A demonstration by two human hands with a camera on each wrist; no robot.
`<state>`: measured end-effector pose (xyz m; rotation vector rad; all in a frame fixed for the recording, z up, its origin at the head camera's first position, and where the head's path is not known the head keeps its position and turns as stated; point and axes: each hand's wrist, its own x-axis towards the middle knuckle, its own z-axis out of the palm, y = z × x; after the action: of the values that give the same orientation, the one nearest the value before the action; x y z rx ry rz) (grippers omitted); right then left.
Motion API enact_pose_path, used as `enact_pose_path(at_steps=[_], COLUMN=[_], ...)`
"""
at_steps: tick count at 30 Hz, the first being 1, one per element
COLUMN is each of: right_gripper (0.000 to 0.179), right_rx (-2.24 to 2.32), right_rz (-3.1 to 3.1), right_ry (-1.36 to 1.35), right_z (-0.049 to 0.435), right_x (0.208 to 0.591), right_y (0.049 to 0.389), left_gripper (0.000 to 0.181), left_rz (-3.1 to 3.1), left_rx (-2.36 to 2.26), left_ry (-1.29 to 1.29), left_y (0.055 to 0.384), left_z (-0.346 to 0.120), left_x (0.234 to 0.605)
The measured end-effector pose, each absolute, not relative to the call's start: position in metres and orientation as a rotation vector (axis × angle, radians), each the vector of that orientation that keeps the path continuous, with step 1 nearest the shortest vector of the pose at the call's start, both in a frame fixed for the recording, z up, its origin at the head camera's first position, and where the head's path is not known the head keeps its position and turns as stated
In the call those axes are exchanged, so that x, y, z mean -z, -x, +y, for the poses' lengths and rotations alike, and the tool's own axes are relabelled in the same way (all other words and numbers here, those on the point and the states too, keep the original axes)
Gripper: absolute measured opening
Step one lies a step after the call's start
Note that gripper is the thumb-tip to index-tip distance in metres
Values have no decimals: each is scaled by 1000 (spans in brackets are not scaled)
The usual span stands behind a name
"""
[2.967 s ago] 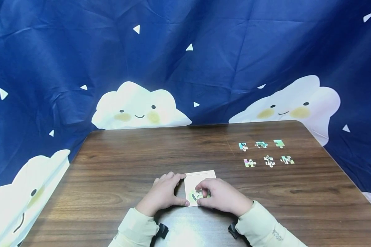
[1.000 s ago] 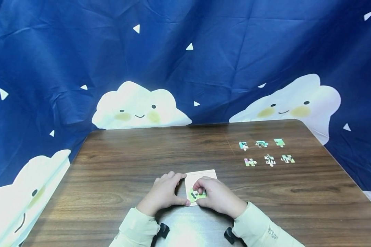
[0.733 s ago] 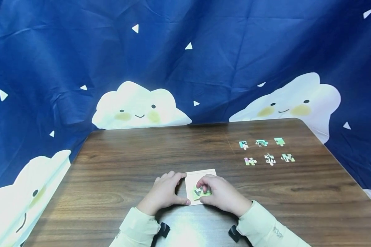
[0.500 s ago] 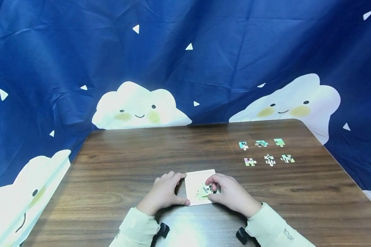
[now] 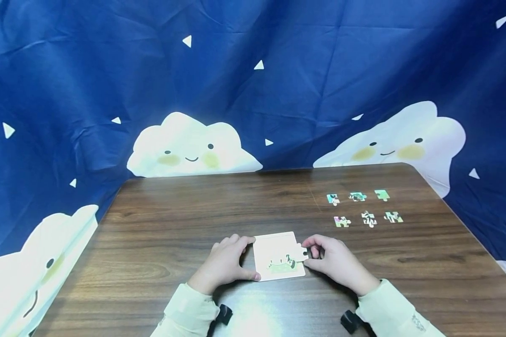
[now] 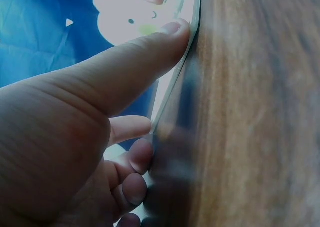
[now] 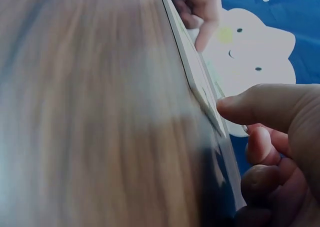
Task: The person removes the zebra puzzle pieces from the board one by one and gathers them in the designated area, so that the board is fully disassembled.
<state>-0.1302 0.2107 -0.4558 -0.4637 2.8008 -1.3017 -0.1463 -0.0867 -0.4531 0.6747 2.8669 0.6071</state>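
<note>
In the head view, a pale square puzzle board (image 5: 274, 243) lies on the table. My left hand (image 5: 223, 262) spans its left side. The extended thumb (image 6: 175, 32) rests at the near corner and the index finger reaches the far one. My right hand (image 5: 339, 262) is at the board's right edge, pinching a pale puzzle piece (image 5: 300, 252) with knobs between thumb and index finger. That piece juts past the edge. Left of it on the board is a green-and-white printed part (image 5: 281, 266); glare hides whether the two are joined. The other right fingers are curled.
Several loose puzzle pieces lie at the table's far right in two rows, among them a green one (image 5: 381, 195) and a pink-tinged one (image 5: 342, 222). The wooden table (image 5: 173, 215) ends at a blue cloth (image 5: 286, 84) with clouds.
My right hand has moved from over the board to its right edge, drawing the pinched piece rightward. The printed part has also shifted right. My left hand stays in place.
</note>
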Motion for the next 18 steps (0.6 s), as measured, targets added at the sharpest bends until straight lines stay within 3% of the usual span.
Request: enact_pose_path(at_steps=[18], right_gripper=[27], right_rx=[1199], right_rz=[2841], right_ry=[382], right_z=[264], right_x=[454], right_y=[132], left_gripper=[91], left_rz=[2871], left_rx=[-610], left_ry=[-675], left_y=[147], left_z=[-88], left_x=[454])
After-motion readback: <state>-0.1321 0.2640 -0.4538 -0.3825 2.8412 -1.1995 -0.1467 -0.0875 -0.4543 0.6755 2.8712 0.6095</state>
